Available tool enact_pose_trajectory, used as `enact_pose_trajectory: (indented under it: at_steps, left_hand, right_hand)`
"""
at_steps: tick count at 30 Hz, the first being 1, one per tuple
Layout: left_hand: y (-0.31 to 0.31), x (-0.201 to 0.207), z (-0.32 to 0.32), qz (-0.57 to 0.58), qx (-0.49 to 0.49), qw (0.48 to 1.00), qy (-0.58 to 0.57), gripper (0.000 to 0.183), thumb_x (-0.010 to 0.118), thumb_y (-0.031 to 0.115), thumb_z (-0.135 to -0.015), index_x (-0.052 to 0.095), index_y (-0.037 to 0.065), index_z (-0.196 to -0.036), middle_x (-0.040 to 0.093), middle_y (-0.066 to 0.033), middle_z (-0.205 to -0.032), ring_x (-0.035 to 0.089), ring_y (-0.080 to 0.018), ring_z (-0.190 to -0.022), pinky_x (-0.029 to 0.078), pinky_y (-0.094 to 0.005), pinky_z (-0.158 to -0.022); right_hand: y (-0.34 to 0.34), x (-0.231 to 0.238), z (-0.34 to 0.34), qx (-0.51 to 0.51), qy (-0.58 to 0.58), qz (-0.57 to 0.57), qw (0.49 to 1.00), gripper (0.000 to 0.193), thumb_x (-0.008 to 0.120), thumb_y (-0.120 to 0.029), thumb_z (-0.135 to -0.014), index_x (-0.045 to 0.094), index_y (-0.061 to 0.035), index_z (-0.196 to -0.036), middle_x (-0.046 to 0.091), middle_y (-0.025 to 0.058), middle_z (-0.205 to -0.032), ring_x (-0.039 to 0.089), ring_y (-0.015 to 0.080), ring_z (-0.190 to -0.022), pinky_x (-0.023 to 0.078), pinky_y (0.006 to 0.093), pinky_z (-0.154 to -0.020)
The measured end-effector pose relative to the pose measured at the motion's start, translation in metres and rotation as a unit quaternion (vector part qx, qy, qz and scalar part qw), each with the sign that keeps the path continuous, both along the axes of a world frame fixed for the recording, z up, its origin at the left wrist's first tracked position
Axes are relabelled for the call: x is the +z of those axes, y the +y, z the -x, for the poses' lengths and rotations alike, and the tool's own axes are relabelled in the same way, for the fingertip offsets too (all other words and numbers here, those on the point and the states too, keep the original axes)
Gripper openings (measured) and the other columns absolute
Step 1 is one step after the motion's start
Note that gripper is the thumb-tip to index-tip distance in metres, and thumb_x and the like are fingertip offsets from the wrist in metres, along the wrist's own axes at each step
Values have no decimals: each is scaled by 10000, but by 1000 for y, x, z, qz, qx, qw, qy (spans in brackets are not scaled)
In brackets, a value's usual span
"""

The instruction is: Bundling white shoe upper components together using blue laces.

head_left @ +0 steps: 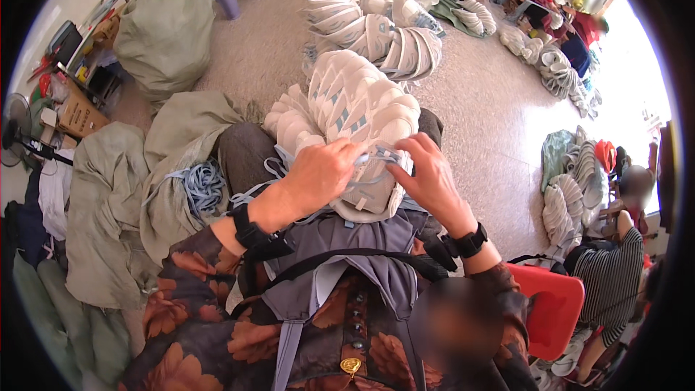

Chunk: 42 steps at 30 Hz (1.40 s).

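Both hands meet over a white-and-grey fabric shoe upper (371, 199).
From here, the left hand (318, 176) reaches rightward, fingertips pinching a flat pale-blue lace (386, 153); the right hand (428, 175) arches opposite, thumb and forefinger bracketing it, its grip's firmness I can't tell. The upper lies near, before fanned white shoe uppers (351, 94).

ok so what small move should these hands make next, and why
Probably ease the light blue lace snug across the nearest white shoe upper: the left hand and right hand are both at its lacing, and more lace trails loosely to the left.
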<state>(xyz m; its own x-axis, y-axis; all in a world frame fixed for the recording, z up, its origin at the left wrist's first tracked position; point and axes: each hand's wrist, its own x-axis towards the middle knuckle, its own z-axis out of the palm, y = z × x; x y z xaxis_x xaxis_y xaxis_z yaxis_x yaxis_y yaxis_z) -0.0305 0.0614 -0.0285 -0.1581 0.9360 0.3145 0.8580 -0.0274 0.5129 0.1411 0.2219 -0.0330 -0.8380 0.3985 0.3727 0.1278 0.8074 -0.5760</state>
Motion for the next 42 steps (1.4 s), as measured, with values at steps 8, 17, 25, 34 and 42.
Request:
enact_pose_trajectory:
  at_steps: [8, 17, 25, 34, 42]
  left_hand:
    - [4, 18, 6, -128, 80, 982, 114, 487, 661, 31, -813, 562, 21, -1289, 639, -184, -1140, 599, -370, -1093, 464, -434, -955]
    - [12, -18, -13, -98, -53, 985, -135, 293, 544, -9, -911, 576, -29, -1202, 647, -223, -1026, 638, -392, -937, 506, -434, -820]
    - [-59, -22, 42, 86, -3, 974, -207, 181, 531, 16, -948, 632, -19, -1094, 606, -112, -803, 586, -177, -688, 484, -315, -651]
    - [12, -19, 28, 23, -71, 978, -195, 174, 529, 51, -956, 647, -20, -1062, 635, -109, -772, 623, -212, -697, 495, -328, -677]
    - [78, -9, 5, 24, -36, 969, -245, 126, 587, 72, -935, 673, 9, -1002, 681, -83, -786, 656, -185, -725, 501, -324, -677]
  right_hand:
    - [0, 1, 15, 21, 94, 14, 995, 75, 633, -34, -836, 587, -7, -888, 582, 162, -864, 569, 391, -844, 472, 459, -763]
    - [20, -6, -14, -136, 107, 59, 983, 80, 535, -34, -907, 599, 12, -918, 614, 163, -818, 611, 304, -744, 489, 410, -681]
    - [86, -75, -122, -368, 248, 410, 797, 224, 440, -156, -976, 615, -25, -925, 667, 77, -844, 646, 165, -665, 523, 291, -584]
    - [131, -84, -231, -256, 380, 597, 658, 204, 455, -204, -1022, 585, -48, -1041, 682, 91, -926, 656, 196, -790, 526, 329, -656]
    - [97, -108, -231, -364, -10, 283, 887, 226, 565, -167, -952, 610, -4, -1102, 655, 74, -938, 627, 161, -813, 517, 319, -686]
